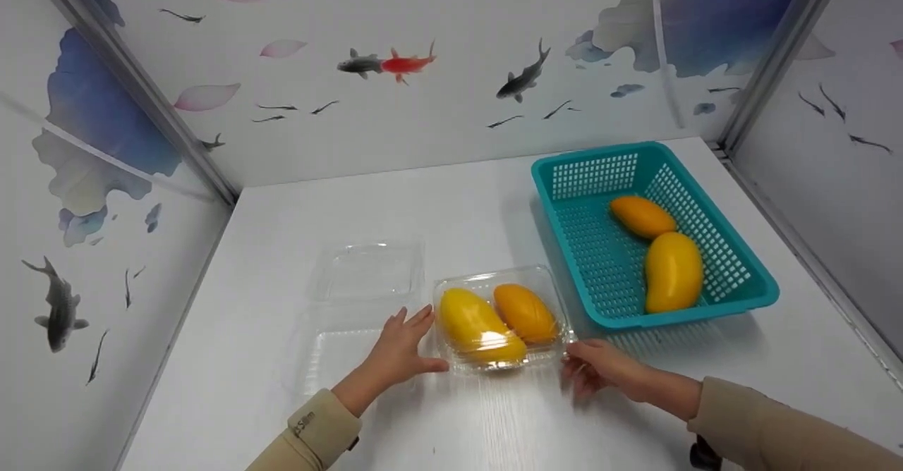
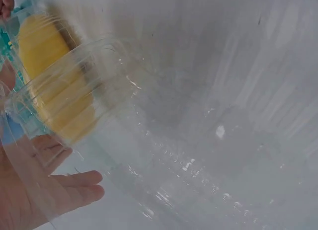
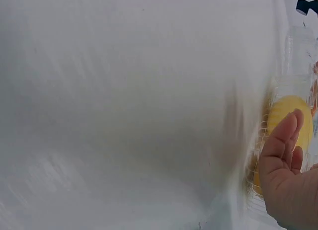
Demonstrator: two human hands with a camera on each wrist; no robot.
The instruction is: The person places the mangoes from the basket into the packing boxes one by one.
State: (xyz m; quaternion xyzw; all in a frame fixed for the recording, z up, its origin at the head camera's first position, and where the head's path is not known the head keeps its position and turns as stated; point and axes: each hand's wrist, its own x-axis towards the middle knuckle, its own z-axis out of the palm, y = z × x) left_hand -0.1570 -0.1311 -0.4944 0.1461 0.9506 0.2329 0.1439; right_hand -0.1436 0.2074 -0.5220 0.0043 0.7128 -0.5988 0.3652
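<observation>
- Left hand (image 1: 398,351) is spread beside a clear rectangular plastic box (image 1: 543,353), well inside the worktop's (image 1: 465,210) left edge.
- At its near-right corner, the right hand's (image 1: 608,365) grip cannot be told.

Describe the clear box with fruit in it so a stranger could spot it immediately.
In the head view, find the big teal basket on the white table. The box sits just left of its near end. Unlike the clear container farther left, it holds two mangoes.

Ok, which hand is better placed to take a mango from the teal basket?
Probably the right hand: it is nearer the basket, while the left hand is on the opposite side of the clear box.
</observation>
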